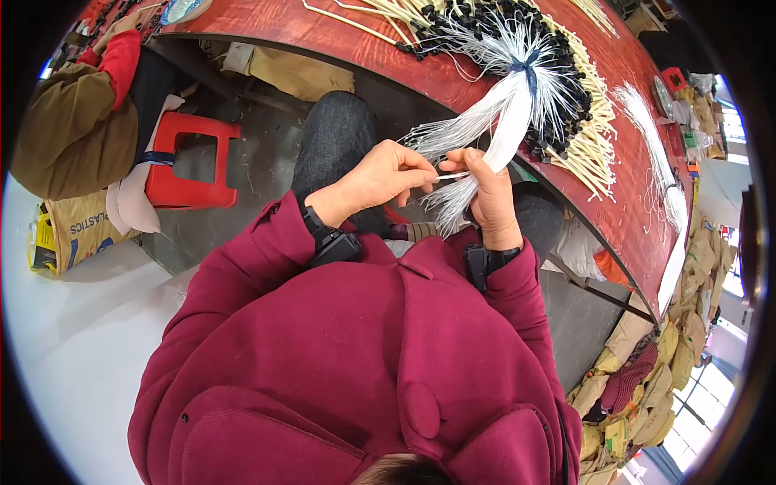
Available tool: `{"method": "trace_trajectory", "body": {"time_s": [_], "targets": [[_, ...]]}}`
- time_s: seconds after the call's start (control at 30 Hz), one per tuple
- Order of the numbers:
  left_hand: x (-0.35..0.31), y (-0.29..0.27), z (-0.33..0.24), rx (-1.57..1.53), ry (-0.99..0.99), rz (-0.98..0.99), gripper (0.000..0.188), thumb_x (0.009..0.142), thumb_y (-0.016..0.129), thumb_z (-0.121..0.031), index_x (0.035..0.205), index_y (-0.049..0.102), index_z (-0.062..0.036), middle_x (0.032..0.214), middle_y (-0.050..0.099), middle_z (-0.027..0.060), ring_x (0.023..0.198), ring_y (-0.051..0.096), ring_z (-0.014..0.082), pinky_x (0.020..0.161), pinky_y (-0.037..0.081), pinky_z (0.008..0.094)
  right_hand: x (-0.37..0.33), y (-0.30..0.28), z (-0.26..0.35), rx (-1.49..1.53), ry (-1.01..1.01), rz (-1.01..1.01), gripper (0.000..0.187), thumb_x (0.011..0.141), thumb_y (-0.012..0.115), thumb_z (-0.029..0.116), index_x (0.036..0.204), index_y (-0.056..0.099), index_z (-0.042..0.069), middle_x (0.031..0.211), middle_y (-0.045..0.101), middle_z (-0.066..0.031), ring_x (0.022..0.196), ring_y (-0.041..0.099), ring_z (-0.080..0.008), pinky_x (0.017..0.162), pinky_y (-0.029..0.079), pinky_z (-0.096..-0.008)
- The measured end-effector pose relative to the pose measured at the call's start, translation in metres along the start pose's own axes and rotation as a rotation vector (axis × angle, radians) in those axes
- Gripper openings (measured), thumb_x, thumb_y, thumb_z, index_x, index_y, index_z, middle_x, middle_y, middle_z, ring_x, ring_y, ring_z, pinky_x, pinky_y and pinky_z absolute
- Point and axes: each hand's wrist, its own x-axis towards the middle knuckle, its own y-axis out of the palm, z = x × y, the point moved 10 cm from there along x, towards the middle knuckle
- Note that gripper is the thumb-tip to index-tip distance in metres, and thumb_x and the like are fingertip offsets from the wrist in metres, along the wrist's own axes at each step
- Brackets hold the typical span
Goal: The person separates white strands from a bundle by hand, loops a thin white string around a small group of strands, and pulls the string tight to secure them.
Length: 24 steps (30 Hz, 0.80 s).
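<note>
By a red worktop (598, 222) with one red stool (194, 194) nearby and two white bundles (511, 121) aboard, left fingers (416, 177) and right fingers (482, 168) pinch one strand (453, 175).

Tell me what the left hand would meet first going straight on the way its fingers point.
Probably the right hand, just across from the left hand, at the white strands; depth is hard to judge here.
</note>
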Motion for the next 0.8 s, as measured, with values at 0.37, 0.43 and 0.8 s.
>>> {"method": "trace_trajectory", "body": {"time_s": [0.37, 0.43, 0.8], "targets": [[0.007, -0.015, 0.008, 0.133, -0.034, -0.052, 0.017, 0.081, 0.064, -0.014, 0.087, 0.068, 0.0016, 0.068, 0.060, 0.0002, 0.051, 0.051, 0.0065, 0.050, 0.041, 0.0206, 0.004, -0.007, -0.004, -0.160, 0.015, -0.081, 0.026, 0.088, 0.061, 0.023, 0.087, 0.064, -0.003, 0.078, 0.066, -0.0106, 0.070, 0.063, -0.0166, 0.064, 0.048, -0.0267], [0.008, -0.022, -0.009, 0.247, 0.192, -0.136, 0.016, 0.080, 0.066, -0.013, 0.085, 0.069, 0.0011, 0.070, 0.060, 0.0002, 0.059, 0.053, 0.0068, 0.055, 0.042, 0.0210, 0.005, -0.007, -0.004, -0.202, 0.019, -0.094, 0.026, 0.087, 0.062, 0.023, 0.084, 0.064, -0.003, 0.076, 0.065, -0.0094, 0.067, 0.062, -0.0154, 0.062, 0.047, -0.0256], [0.011, -0.022, 0.018, -0.074, -0.069, -0.043, 0.011, 0.079, 0.066, -0.013, 0.083, 0.070, -0.0034, 0.078, 0.062, -0.0008, 0.074, 0.054, 0.0074, 0.063, 0.042, 0.0220, 0.004, 0.001, 0.000, -0.294, 0.012, -0.021, 0.017, 0.081, 0.068, 0.015, 0.081, 0.066, -0.001, 0.071, 0.064, -0.0070, 0.064, 0.059, -0.0129, 0.063, 0.046, -0.0241]]}}
